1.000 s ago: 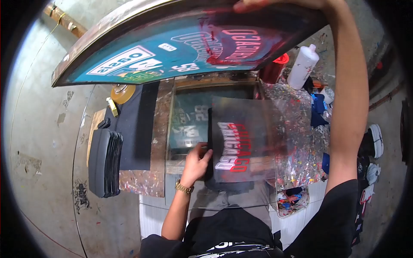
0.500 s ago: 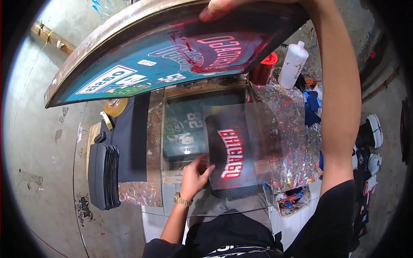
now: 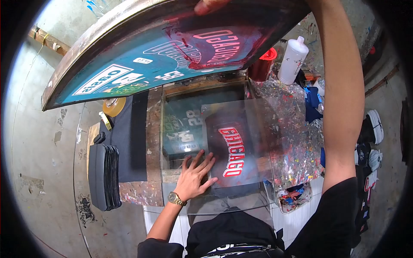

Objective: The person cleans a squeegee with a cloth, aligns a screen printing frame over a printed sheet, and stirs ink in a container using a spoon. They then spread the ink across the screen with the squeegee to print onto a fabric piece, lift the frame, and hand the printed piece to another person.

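My right hand [image 3: 211, 5] grips the upper edge of a tilted screen printing frame [image 3: 165, 53]; only part of the fingers shows at the top. Its mesh carries lettering and red ink smears. Below, my left hand [image 3: 197, 175] lies with fingers spread at the left edge of a clear sheet [image 3: 263, 172]. Red and white CHICAGO lettering [image 3: 231, 152] shows on a dark piece [image 3: 219, 124] at the sheet. Whether the print is on the sheet or the dark piece, I cannot tell. A glass-topped opening [image 3: 183, 124] with mirrored lettering is beside it.
Dark stacked pieces [image 3: 104, 177] stand at the left, near a tape roll [image 3: 114, 106] and a small yellow-white box [image 3: 105, 121]. A red container [image 3: 261, 65] and white bottle [image 3: 293, 61] stand behind the paint-spattered table [image 3: 297, 150]. A bin [image 3: 296, 198] sits below.
My left hand has gone from a near-pinch at the sheet's edge to spread fingers lying flat. The screen frame has shifted slightly left, and the clear sheet has moved a little.
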The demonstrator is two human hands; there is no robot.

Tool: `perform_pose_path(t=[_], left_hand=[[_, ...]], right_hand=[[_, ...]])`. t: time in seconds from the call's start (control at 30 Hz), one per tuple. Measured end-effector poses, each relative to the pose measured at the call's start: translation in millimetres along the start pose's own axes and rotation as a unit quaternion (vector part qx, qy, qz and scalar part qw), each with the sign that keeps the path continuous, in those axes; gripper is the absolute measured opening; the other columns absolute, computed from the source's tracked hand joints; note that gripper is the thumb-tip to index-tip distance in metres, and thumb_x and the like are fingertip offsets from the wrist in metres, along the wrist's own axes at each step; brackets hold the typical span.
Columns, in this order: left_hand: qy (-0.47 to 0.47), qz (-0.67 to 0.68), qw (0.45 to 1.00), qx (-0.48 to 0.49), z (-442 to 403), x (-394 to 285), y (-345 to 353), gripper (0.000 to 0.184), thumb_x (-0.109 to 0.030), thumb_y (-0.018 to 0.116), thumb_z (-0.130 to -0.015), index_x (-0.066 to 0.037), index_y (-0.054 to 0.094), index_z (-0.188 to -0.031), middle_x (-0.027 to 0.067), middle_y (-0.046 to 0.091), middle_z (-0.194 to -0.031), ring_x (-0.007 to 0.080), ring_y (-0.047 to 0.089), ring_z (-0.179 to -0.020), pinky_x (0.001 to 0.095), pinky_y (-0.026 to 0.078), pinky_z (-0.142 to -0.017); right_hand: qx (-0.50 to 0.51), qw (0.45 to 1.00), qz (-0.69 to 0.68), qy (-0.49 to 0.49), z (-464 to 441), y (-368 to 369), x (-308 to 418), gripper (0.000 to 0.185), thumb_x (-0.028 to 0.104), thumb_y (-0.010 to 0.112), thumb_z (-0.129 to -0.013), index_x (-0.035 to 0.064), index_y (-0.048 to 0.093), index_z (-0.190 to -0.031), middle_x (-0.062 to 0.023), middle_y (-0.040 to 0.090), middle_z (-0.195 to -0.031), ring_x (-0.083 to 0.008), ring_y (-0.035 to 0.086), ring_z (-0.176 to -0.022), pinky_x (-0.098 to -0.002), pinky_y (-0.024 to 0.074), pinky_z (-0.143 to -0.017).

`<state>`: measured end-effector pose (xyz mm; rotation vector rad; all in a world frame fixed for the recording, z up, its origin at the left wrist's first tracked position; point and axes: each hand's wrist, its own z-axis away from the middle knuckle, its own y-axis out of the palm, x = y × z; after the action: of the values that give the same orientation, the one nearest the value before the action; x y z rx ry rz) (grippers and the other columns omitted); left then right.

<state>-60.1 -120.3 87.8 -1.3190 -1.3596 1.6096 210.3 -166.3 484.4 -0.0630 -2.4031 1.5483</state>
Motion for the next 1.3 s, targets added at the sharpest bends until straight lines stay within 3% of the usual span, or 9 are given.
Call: perform_pose_path(t=[0.43,0.53,0.63,0.73,0.83,0.93,1.13,1.23,1.3], left_hand=[[-0.006,0.014,1.000,0.006,0,-2,0,0.069,-0.055,0.062,-0.095,-0.015,0.053,-0.151,0.0024,0.044,-0.162,0.0269,0.030,-0.155,0.0569,0.019,-0.122],[0.000,0.003,1.000,0.009,0,-1,-1,0.069,-0.055,0.061,-0.095,-0.015,0.053,-0.151,0.0024,0.043,-0.163,0.0270,0.029,-0.155,0.0568,0.018,-0.122],[0.001,-0.003,1.000,0.010,0,-1,0,0.069,-0.054,0.061,-0.096,-0.015,0.052,-0.152,0.0022,0.042,-0.163,0.0269,0.029,-0.155,0.0563,0.018,-0.122],[0.002,-0.007,1.000,0.016,0,-1,1,0.069,-0.054,0.060,-0.096,-0.015,0.051,-0.153,0.0022,0.041,-0.164,0.0269,0.029,-0.155,0.0561,0.018,-0.122],[-0.003,-0.008,1.000,0.022,1,-1,-1,0.070,-0.056,0.054,-0.099,-0.019,0.043,-0.158,0.0001,0.041,-0.164,0.0242,0.027,-0.156,0.0579,0.019,-0.122],[-0.005,-0.014,1.000,0.017,1,-1,0,0.071,-0.057,0.055,-0.099,-0.019,0.044,-0.157,0.0005,0.041,-0.164,0.0242,0.028,-0.155,0.0578,0.020,-0.122],[-0.002,-0.012,1.000,0.008,1,-1,-1,0.072,-0.058,0.058,-0.097,-0.019,0.045,-0.156,0.0006,0.042,-0.163,0.0236,0.030,-0.154,0.0563,0.021,-0.122],[-0.003,-0.005,1.000,0.012,1,0,0,0.072,-0.058,0.059,-0.097,-0.018,0.046,-0.156,0.0007,0.043,-0.163,0.0237,0.031,-0.154,0.0555,0.021,-0.122],[-0.001,0.003,1.000,0.012,2,2,-3,0.073,-0.058,0.059,-0.097,-0.018,0.045,-0.156,0.0007,0.042,-0.163,0.0238,0.030,-0.154,0.0552,0.021,-0.123]], right_hand=[[0.107,0.975,-0.129,-0.144,-2,-11,-23,0.072,0.051,0.088,-0.060,-0.0052,0.078,-0.103,-0.0215,0.076,-0.098,-0.0272,0.075,-0.079,-0.0310,0.0597,-0.073],[-0.010,1.000,-0.020,-0.006,1,1,-11,0.070,0.051,0.087,-0.061,-0.0043,0.078,-0.104,-0.0206,0.077,-0.098,-0.0267,0.075,-0.078,-0.0306,0.0595,-0.072],[0.095,0.978,-0.124,-0.140,-3,-14,-29,0.071,0.051,0.088,-0.061,-0.0047,0.078,-0.104,-0.0205,0.076,-0.098,-0.0262,0.075,-0.078,-0.0301,0.0593,-0.073],[0.116,0.970,-0.146,-0.154,-1,-9,-21,0.070,0.050,0.088,-0.062,-0.0056,0.077,-0.103,-0.0205,0.076,-0.097,-0.0252,0.075,-0.078,-0.0299,0.0592,-0.072],[-0.015,1.000,-0.027,-0.002,2,4,-7,0.067,0.049,0.088,-0.063,-0.0053,0.078,-0.102,-0.0197,0.077,-0.096,-0.0245,0.075,-0.077,-0.0296,0.0589,-0.072],[0.092,0.976,-0.137,-0.143,0,-12,-27,0.065,0.048,0.088,-0.064,-0.0049,0.078,-0.101,-0.0194,0.077,-0.095,-0.0245,0.075,-0.077,-0.0296,0.0587,-0.072],[0.102,0.975,-0.130,-0.148,-2,-9,-21,0.065,0.048,0.088,-0.064,-0.0043,0.078,-0.101,-0.0196,0.077,-0.095,-0.0247,0.075,-0.078,-0.0299,0.0588,-0.071],[-0.003,1.000,-0.021,-0.014,3,9,0,0.065,0.048,0.087,-0.064,-0.0042,0.079,-0.102,-0.0198,0.077,-0.096,-0.0246,0.075,-0.078,-0.0300,0.0588,-0.071],[-0.009,0.999,-0.036,-0.004,4,9,1,0.065,0.048,0.087,-0.064,-0.0039,0.079,-0.102,-0.0199,0.077,-0.096,-0.0247,0.075,-0.078,-0.0297,0.0587,-0.071]])
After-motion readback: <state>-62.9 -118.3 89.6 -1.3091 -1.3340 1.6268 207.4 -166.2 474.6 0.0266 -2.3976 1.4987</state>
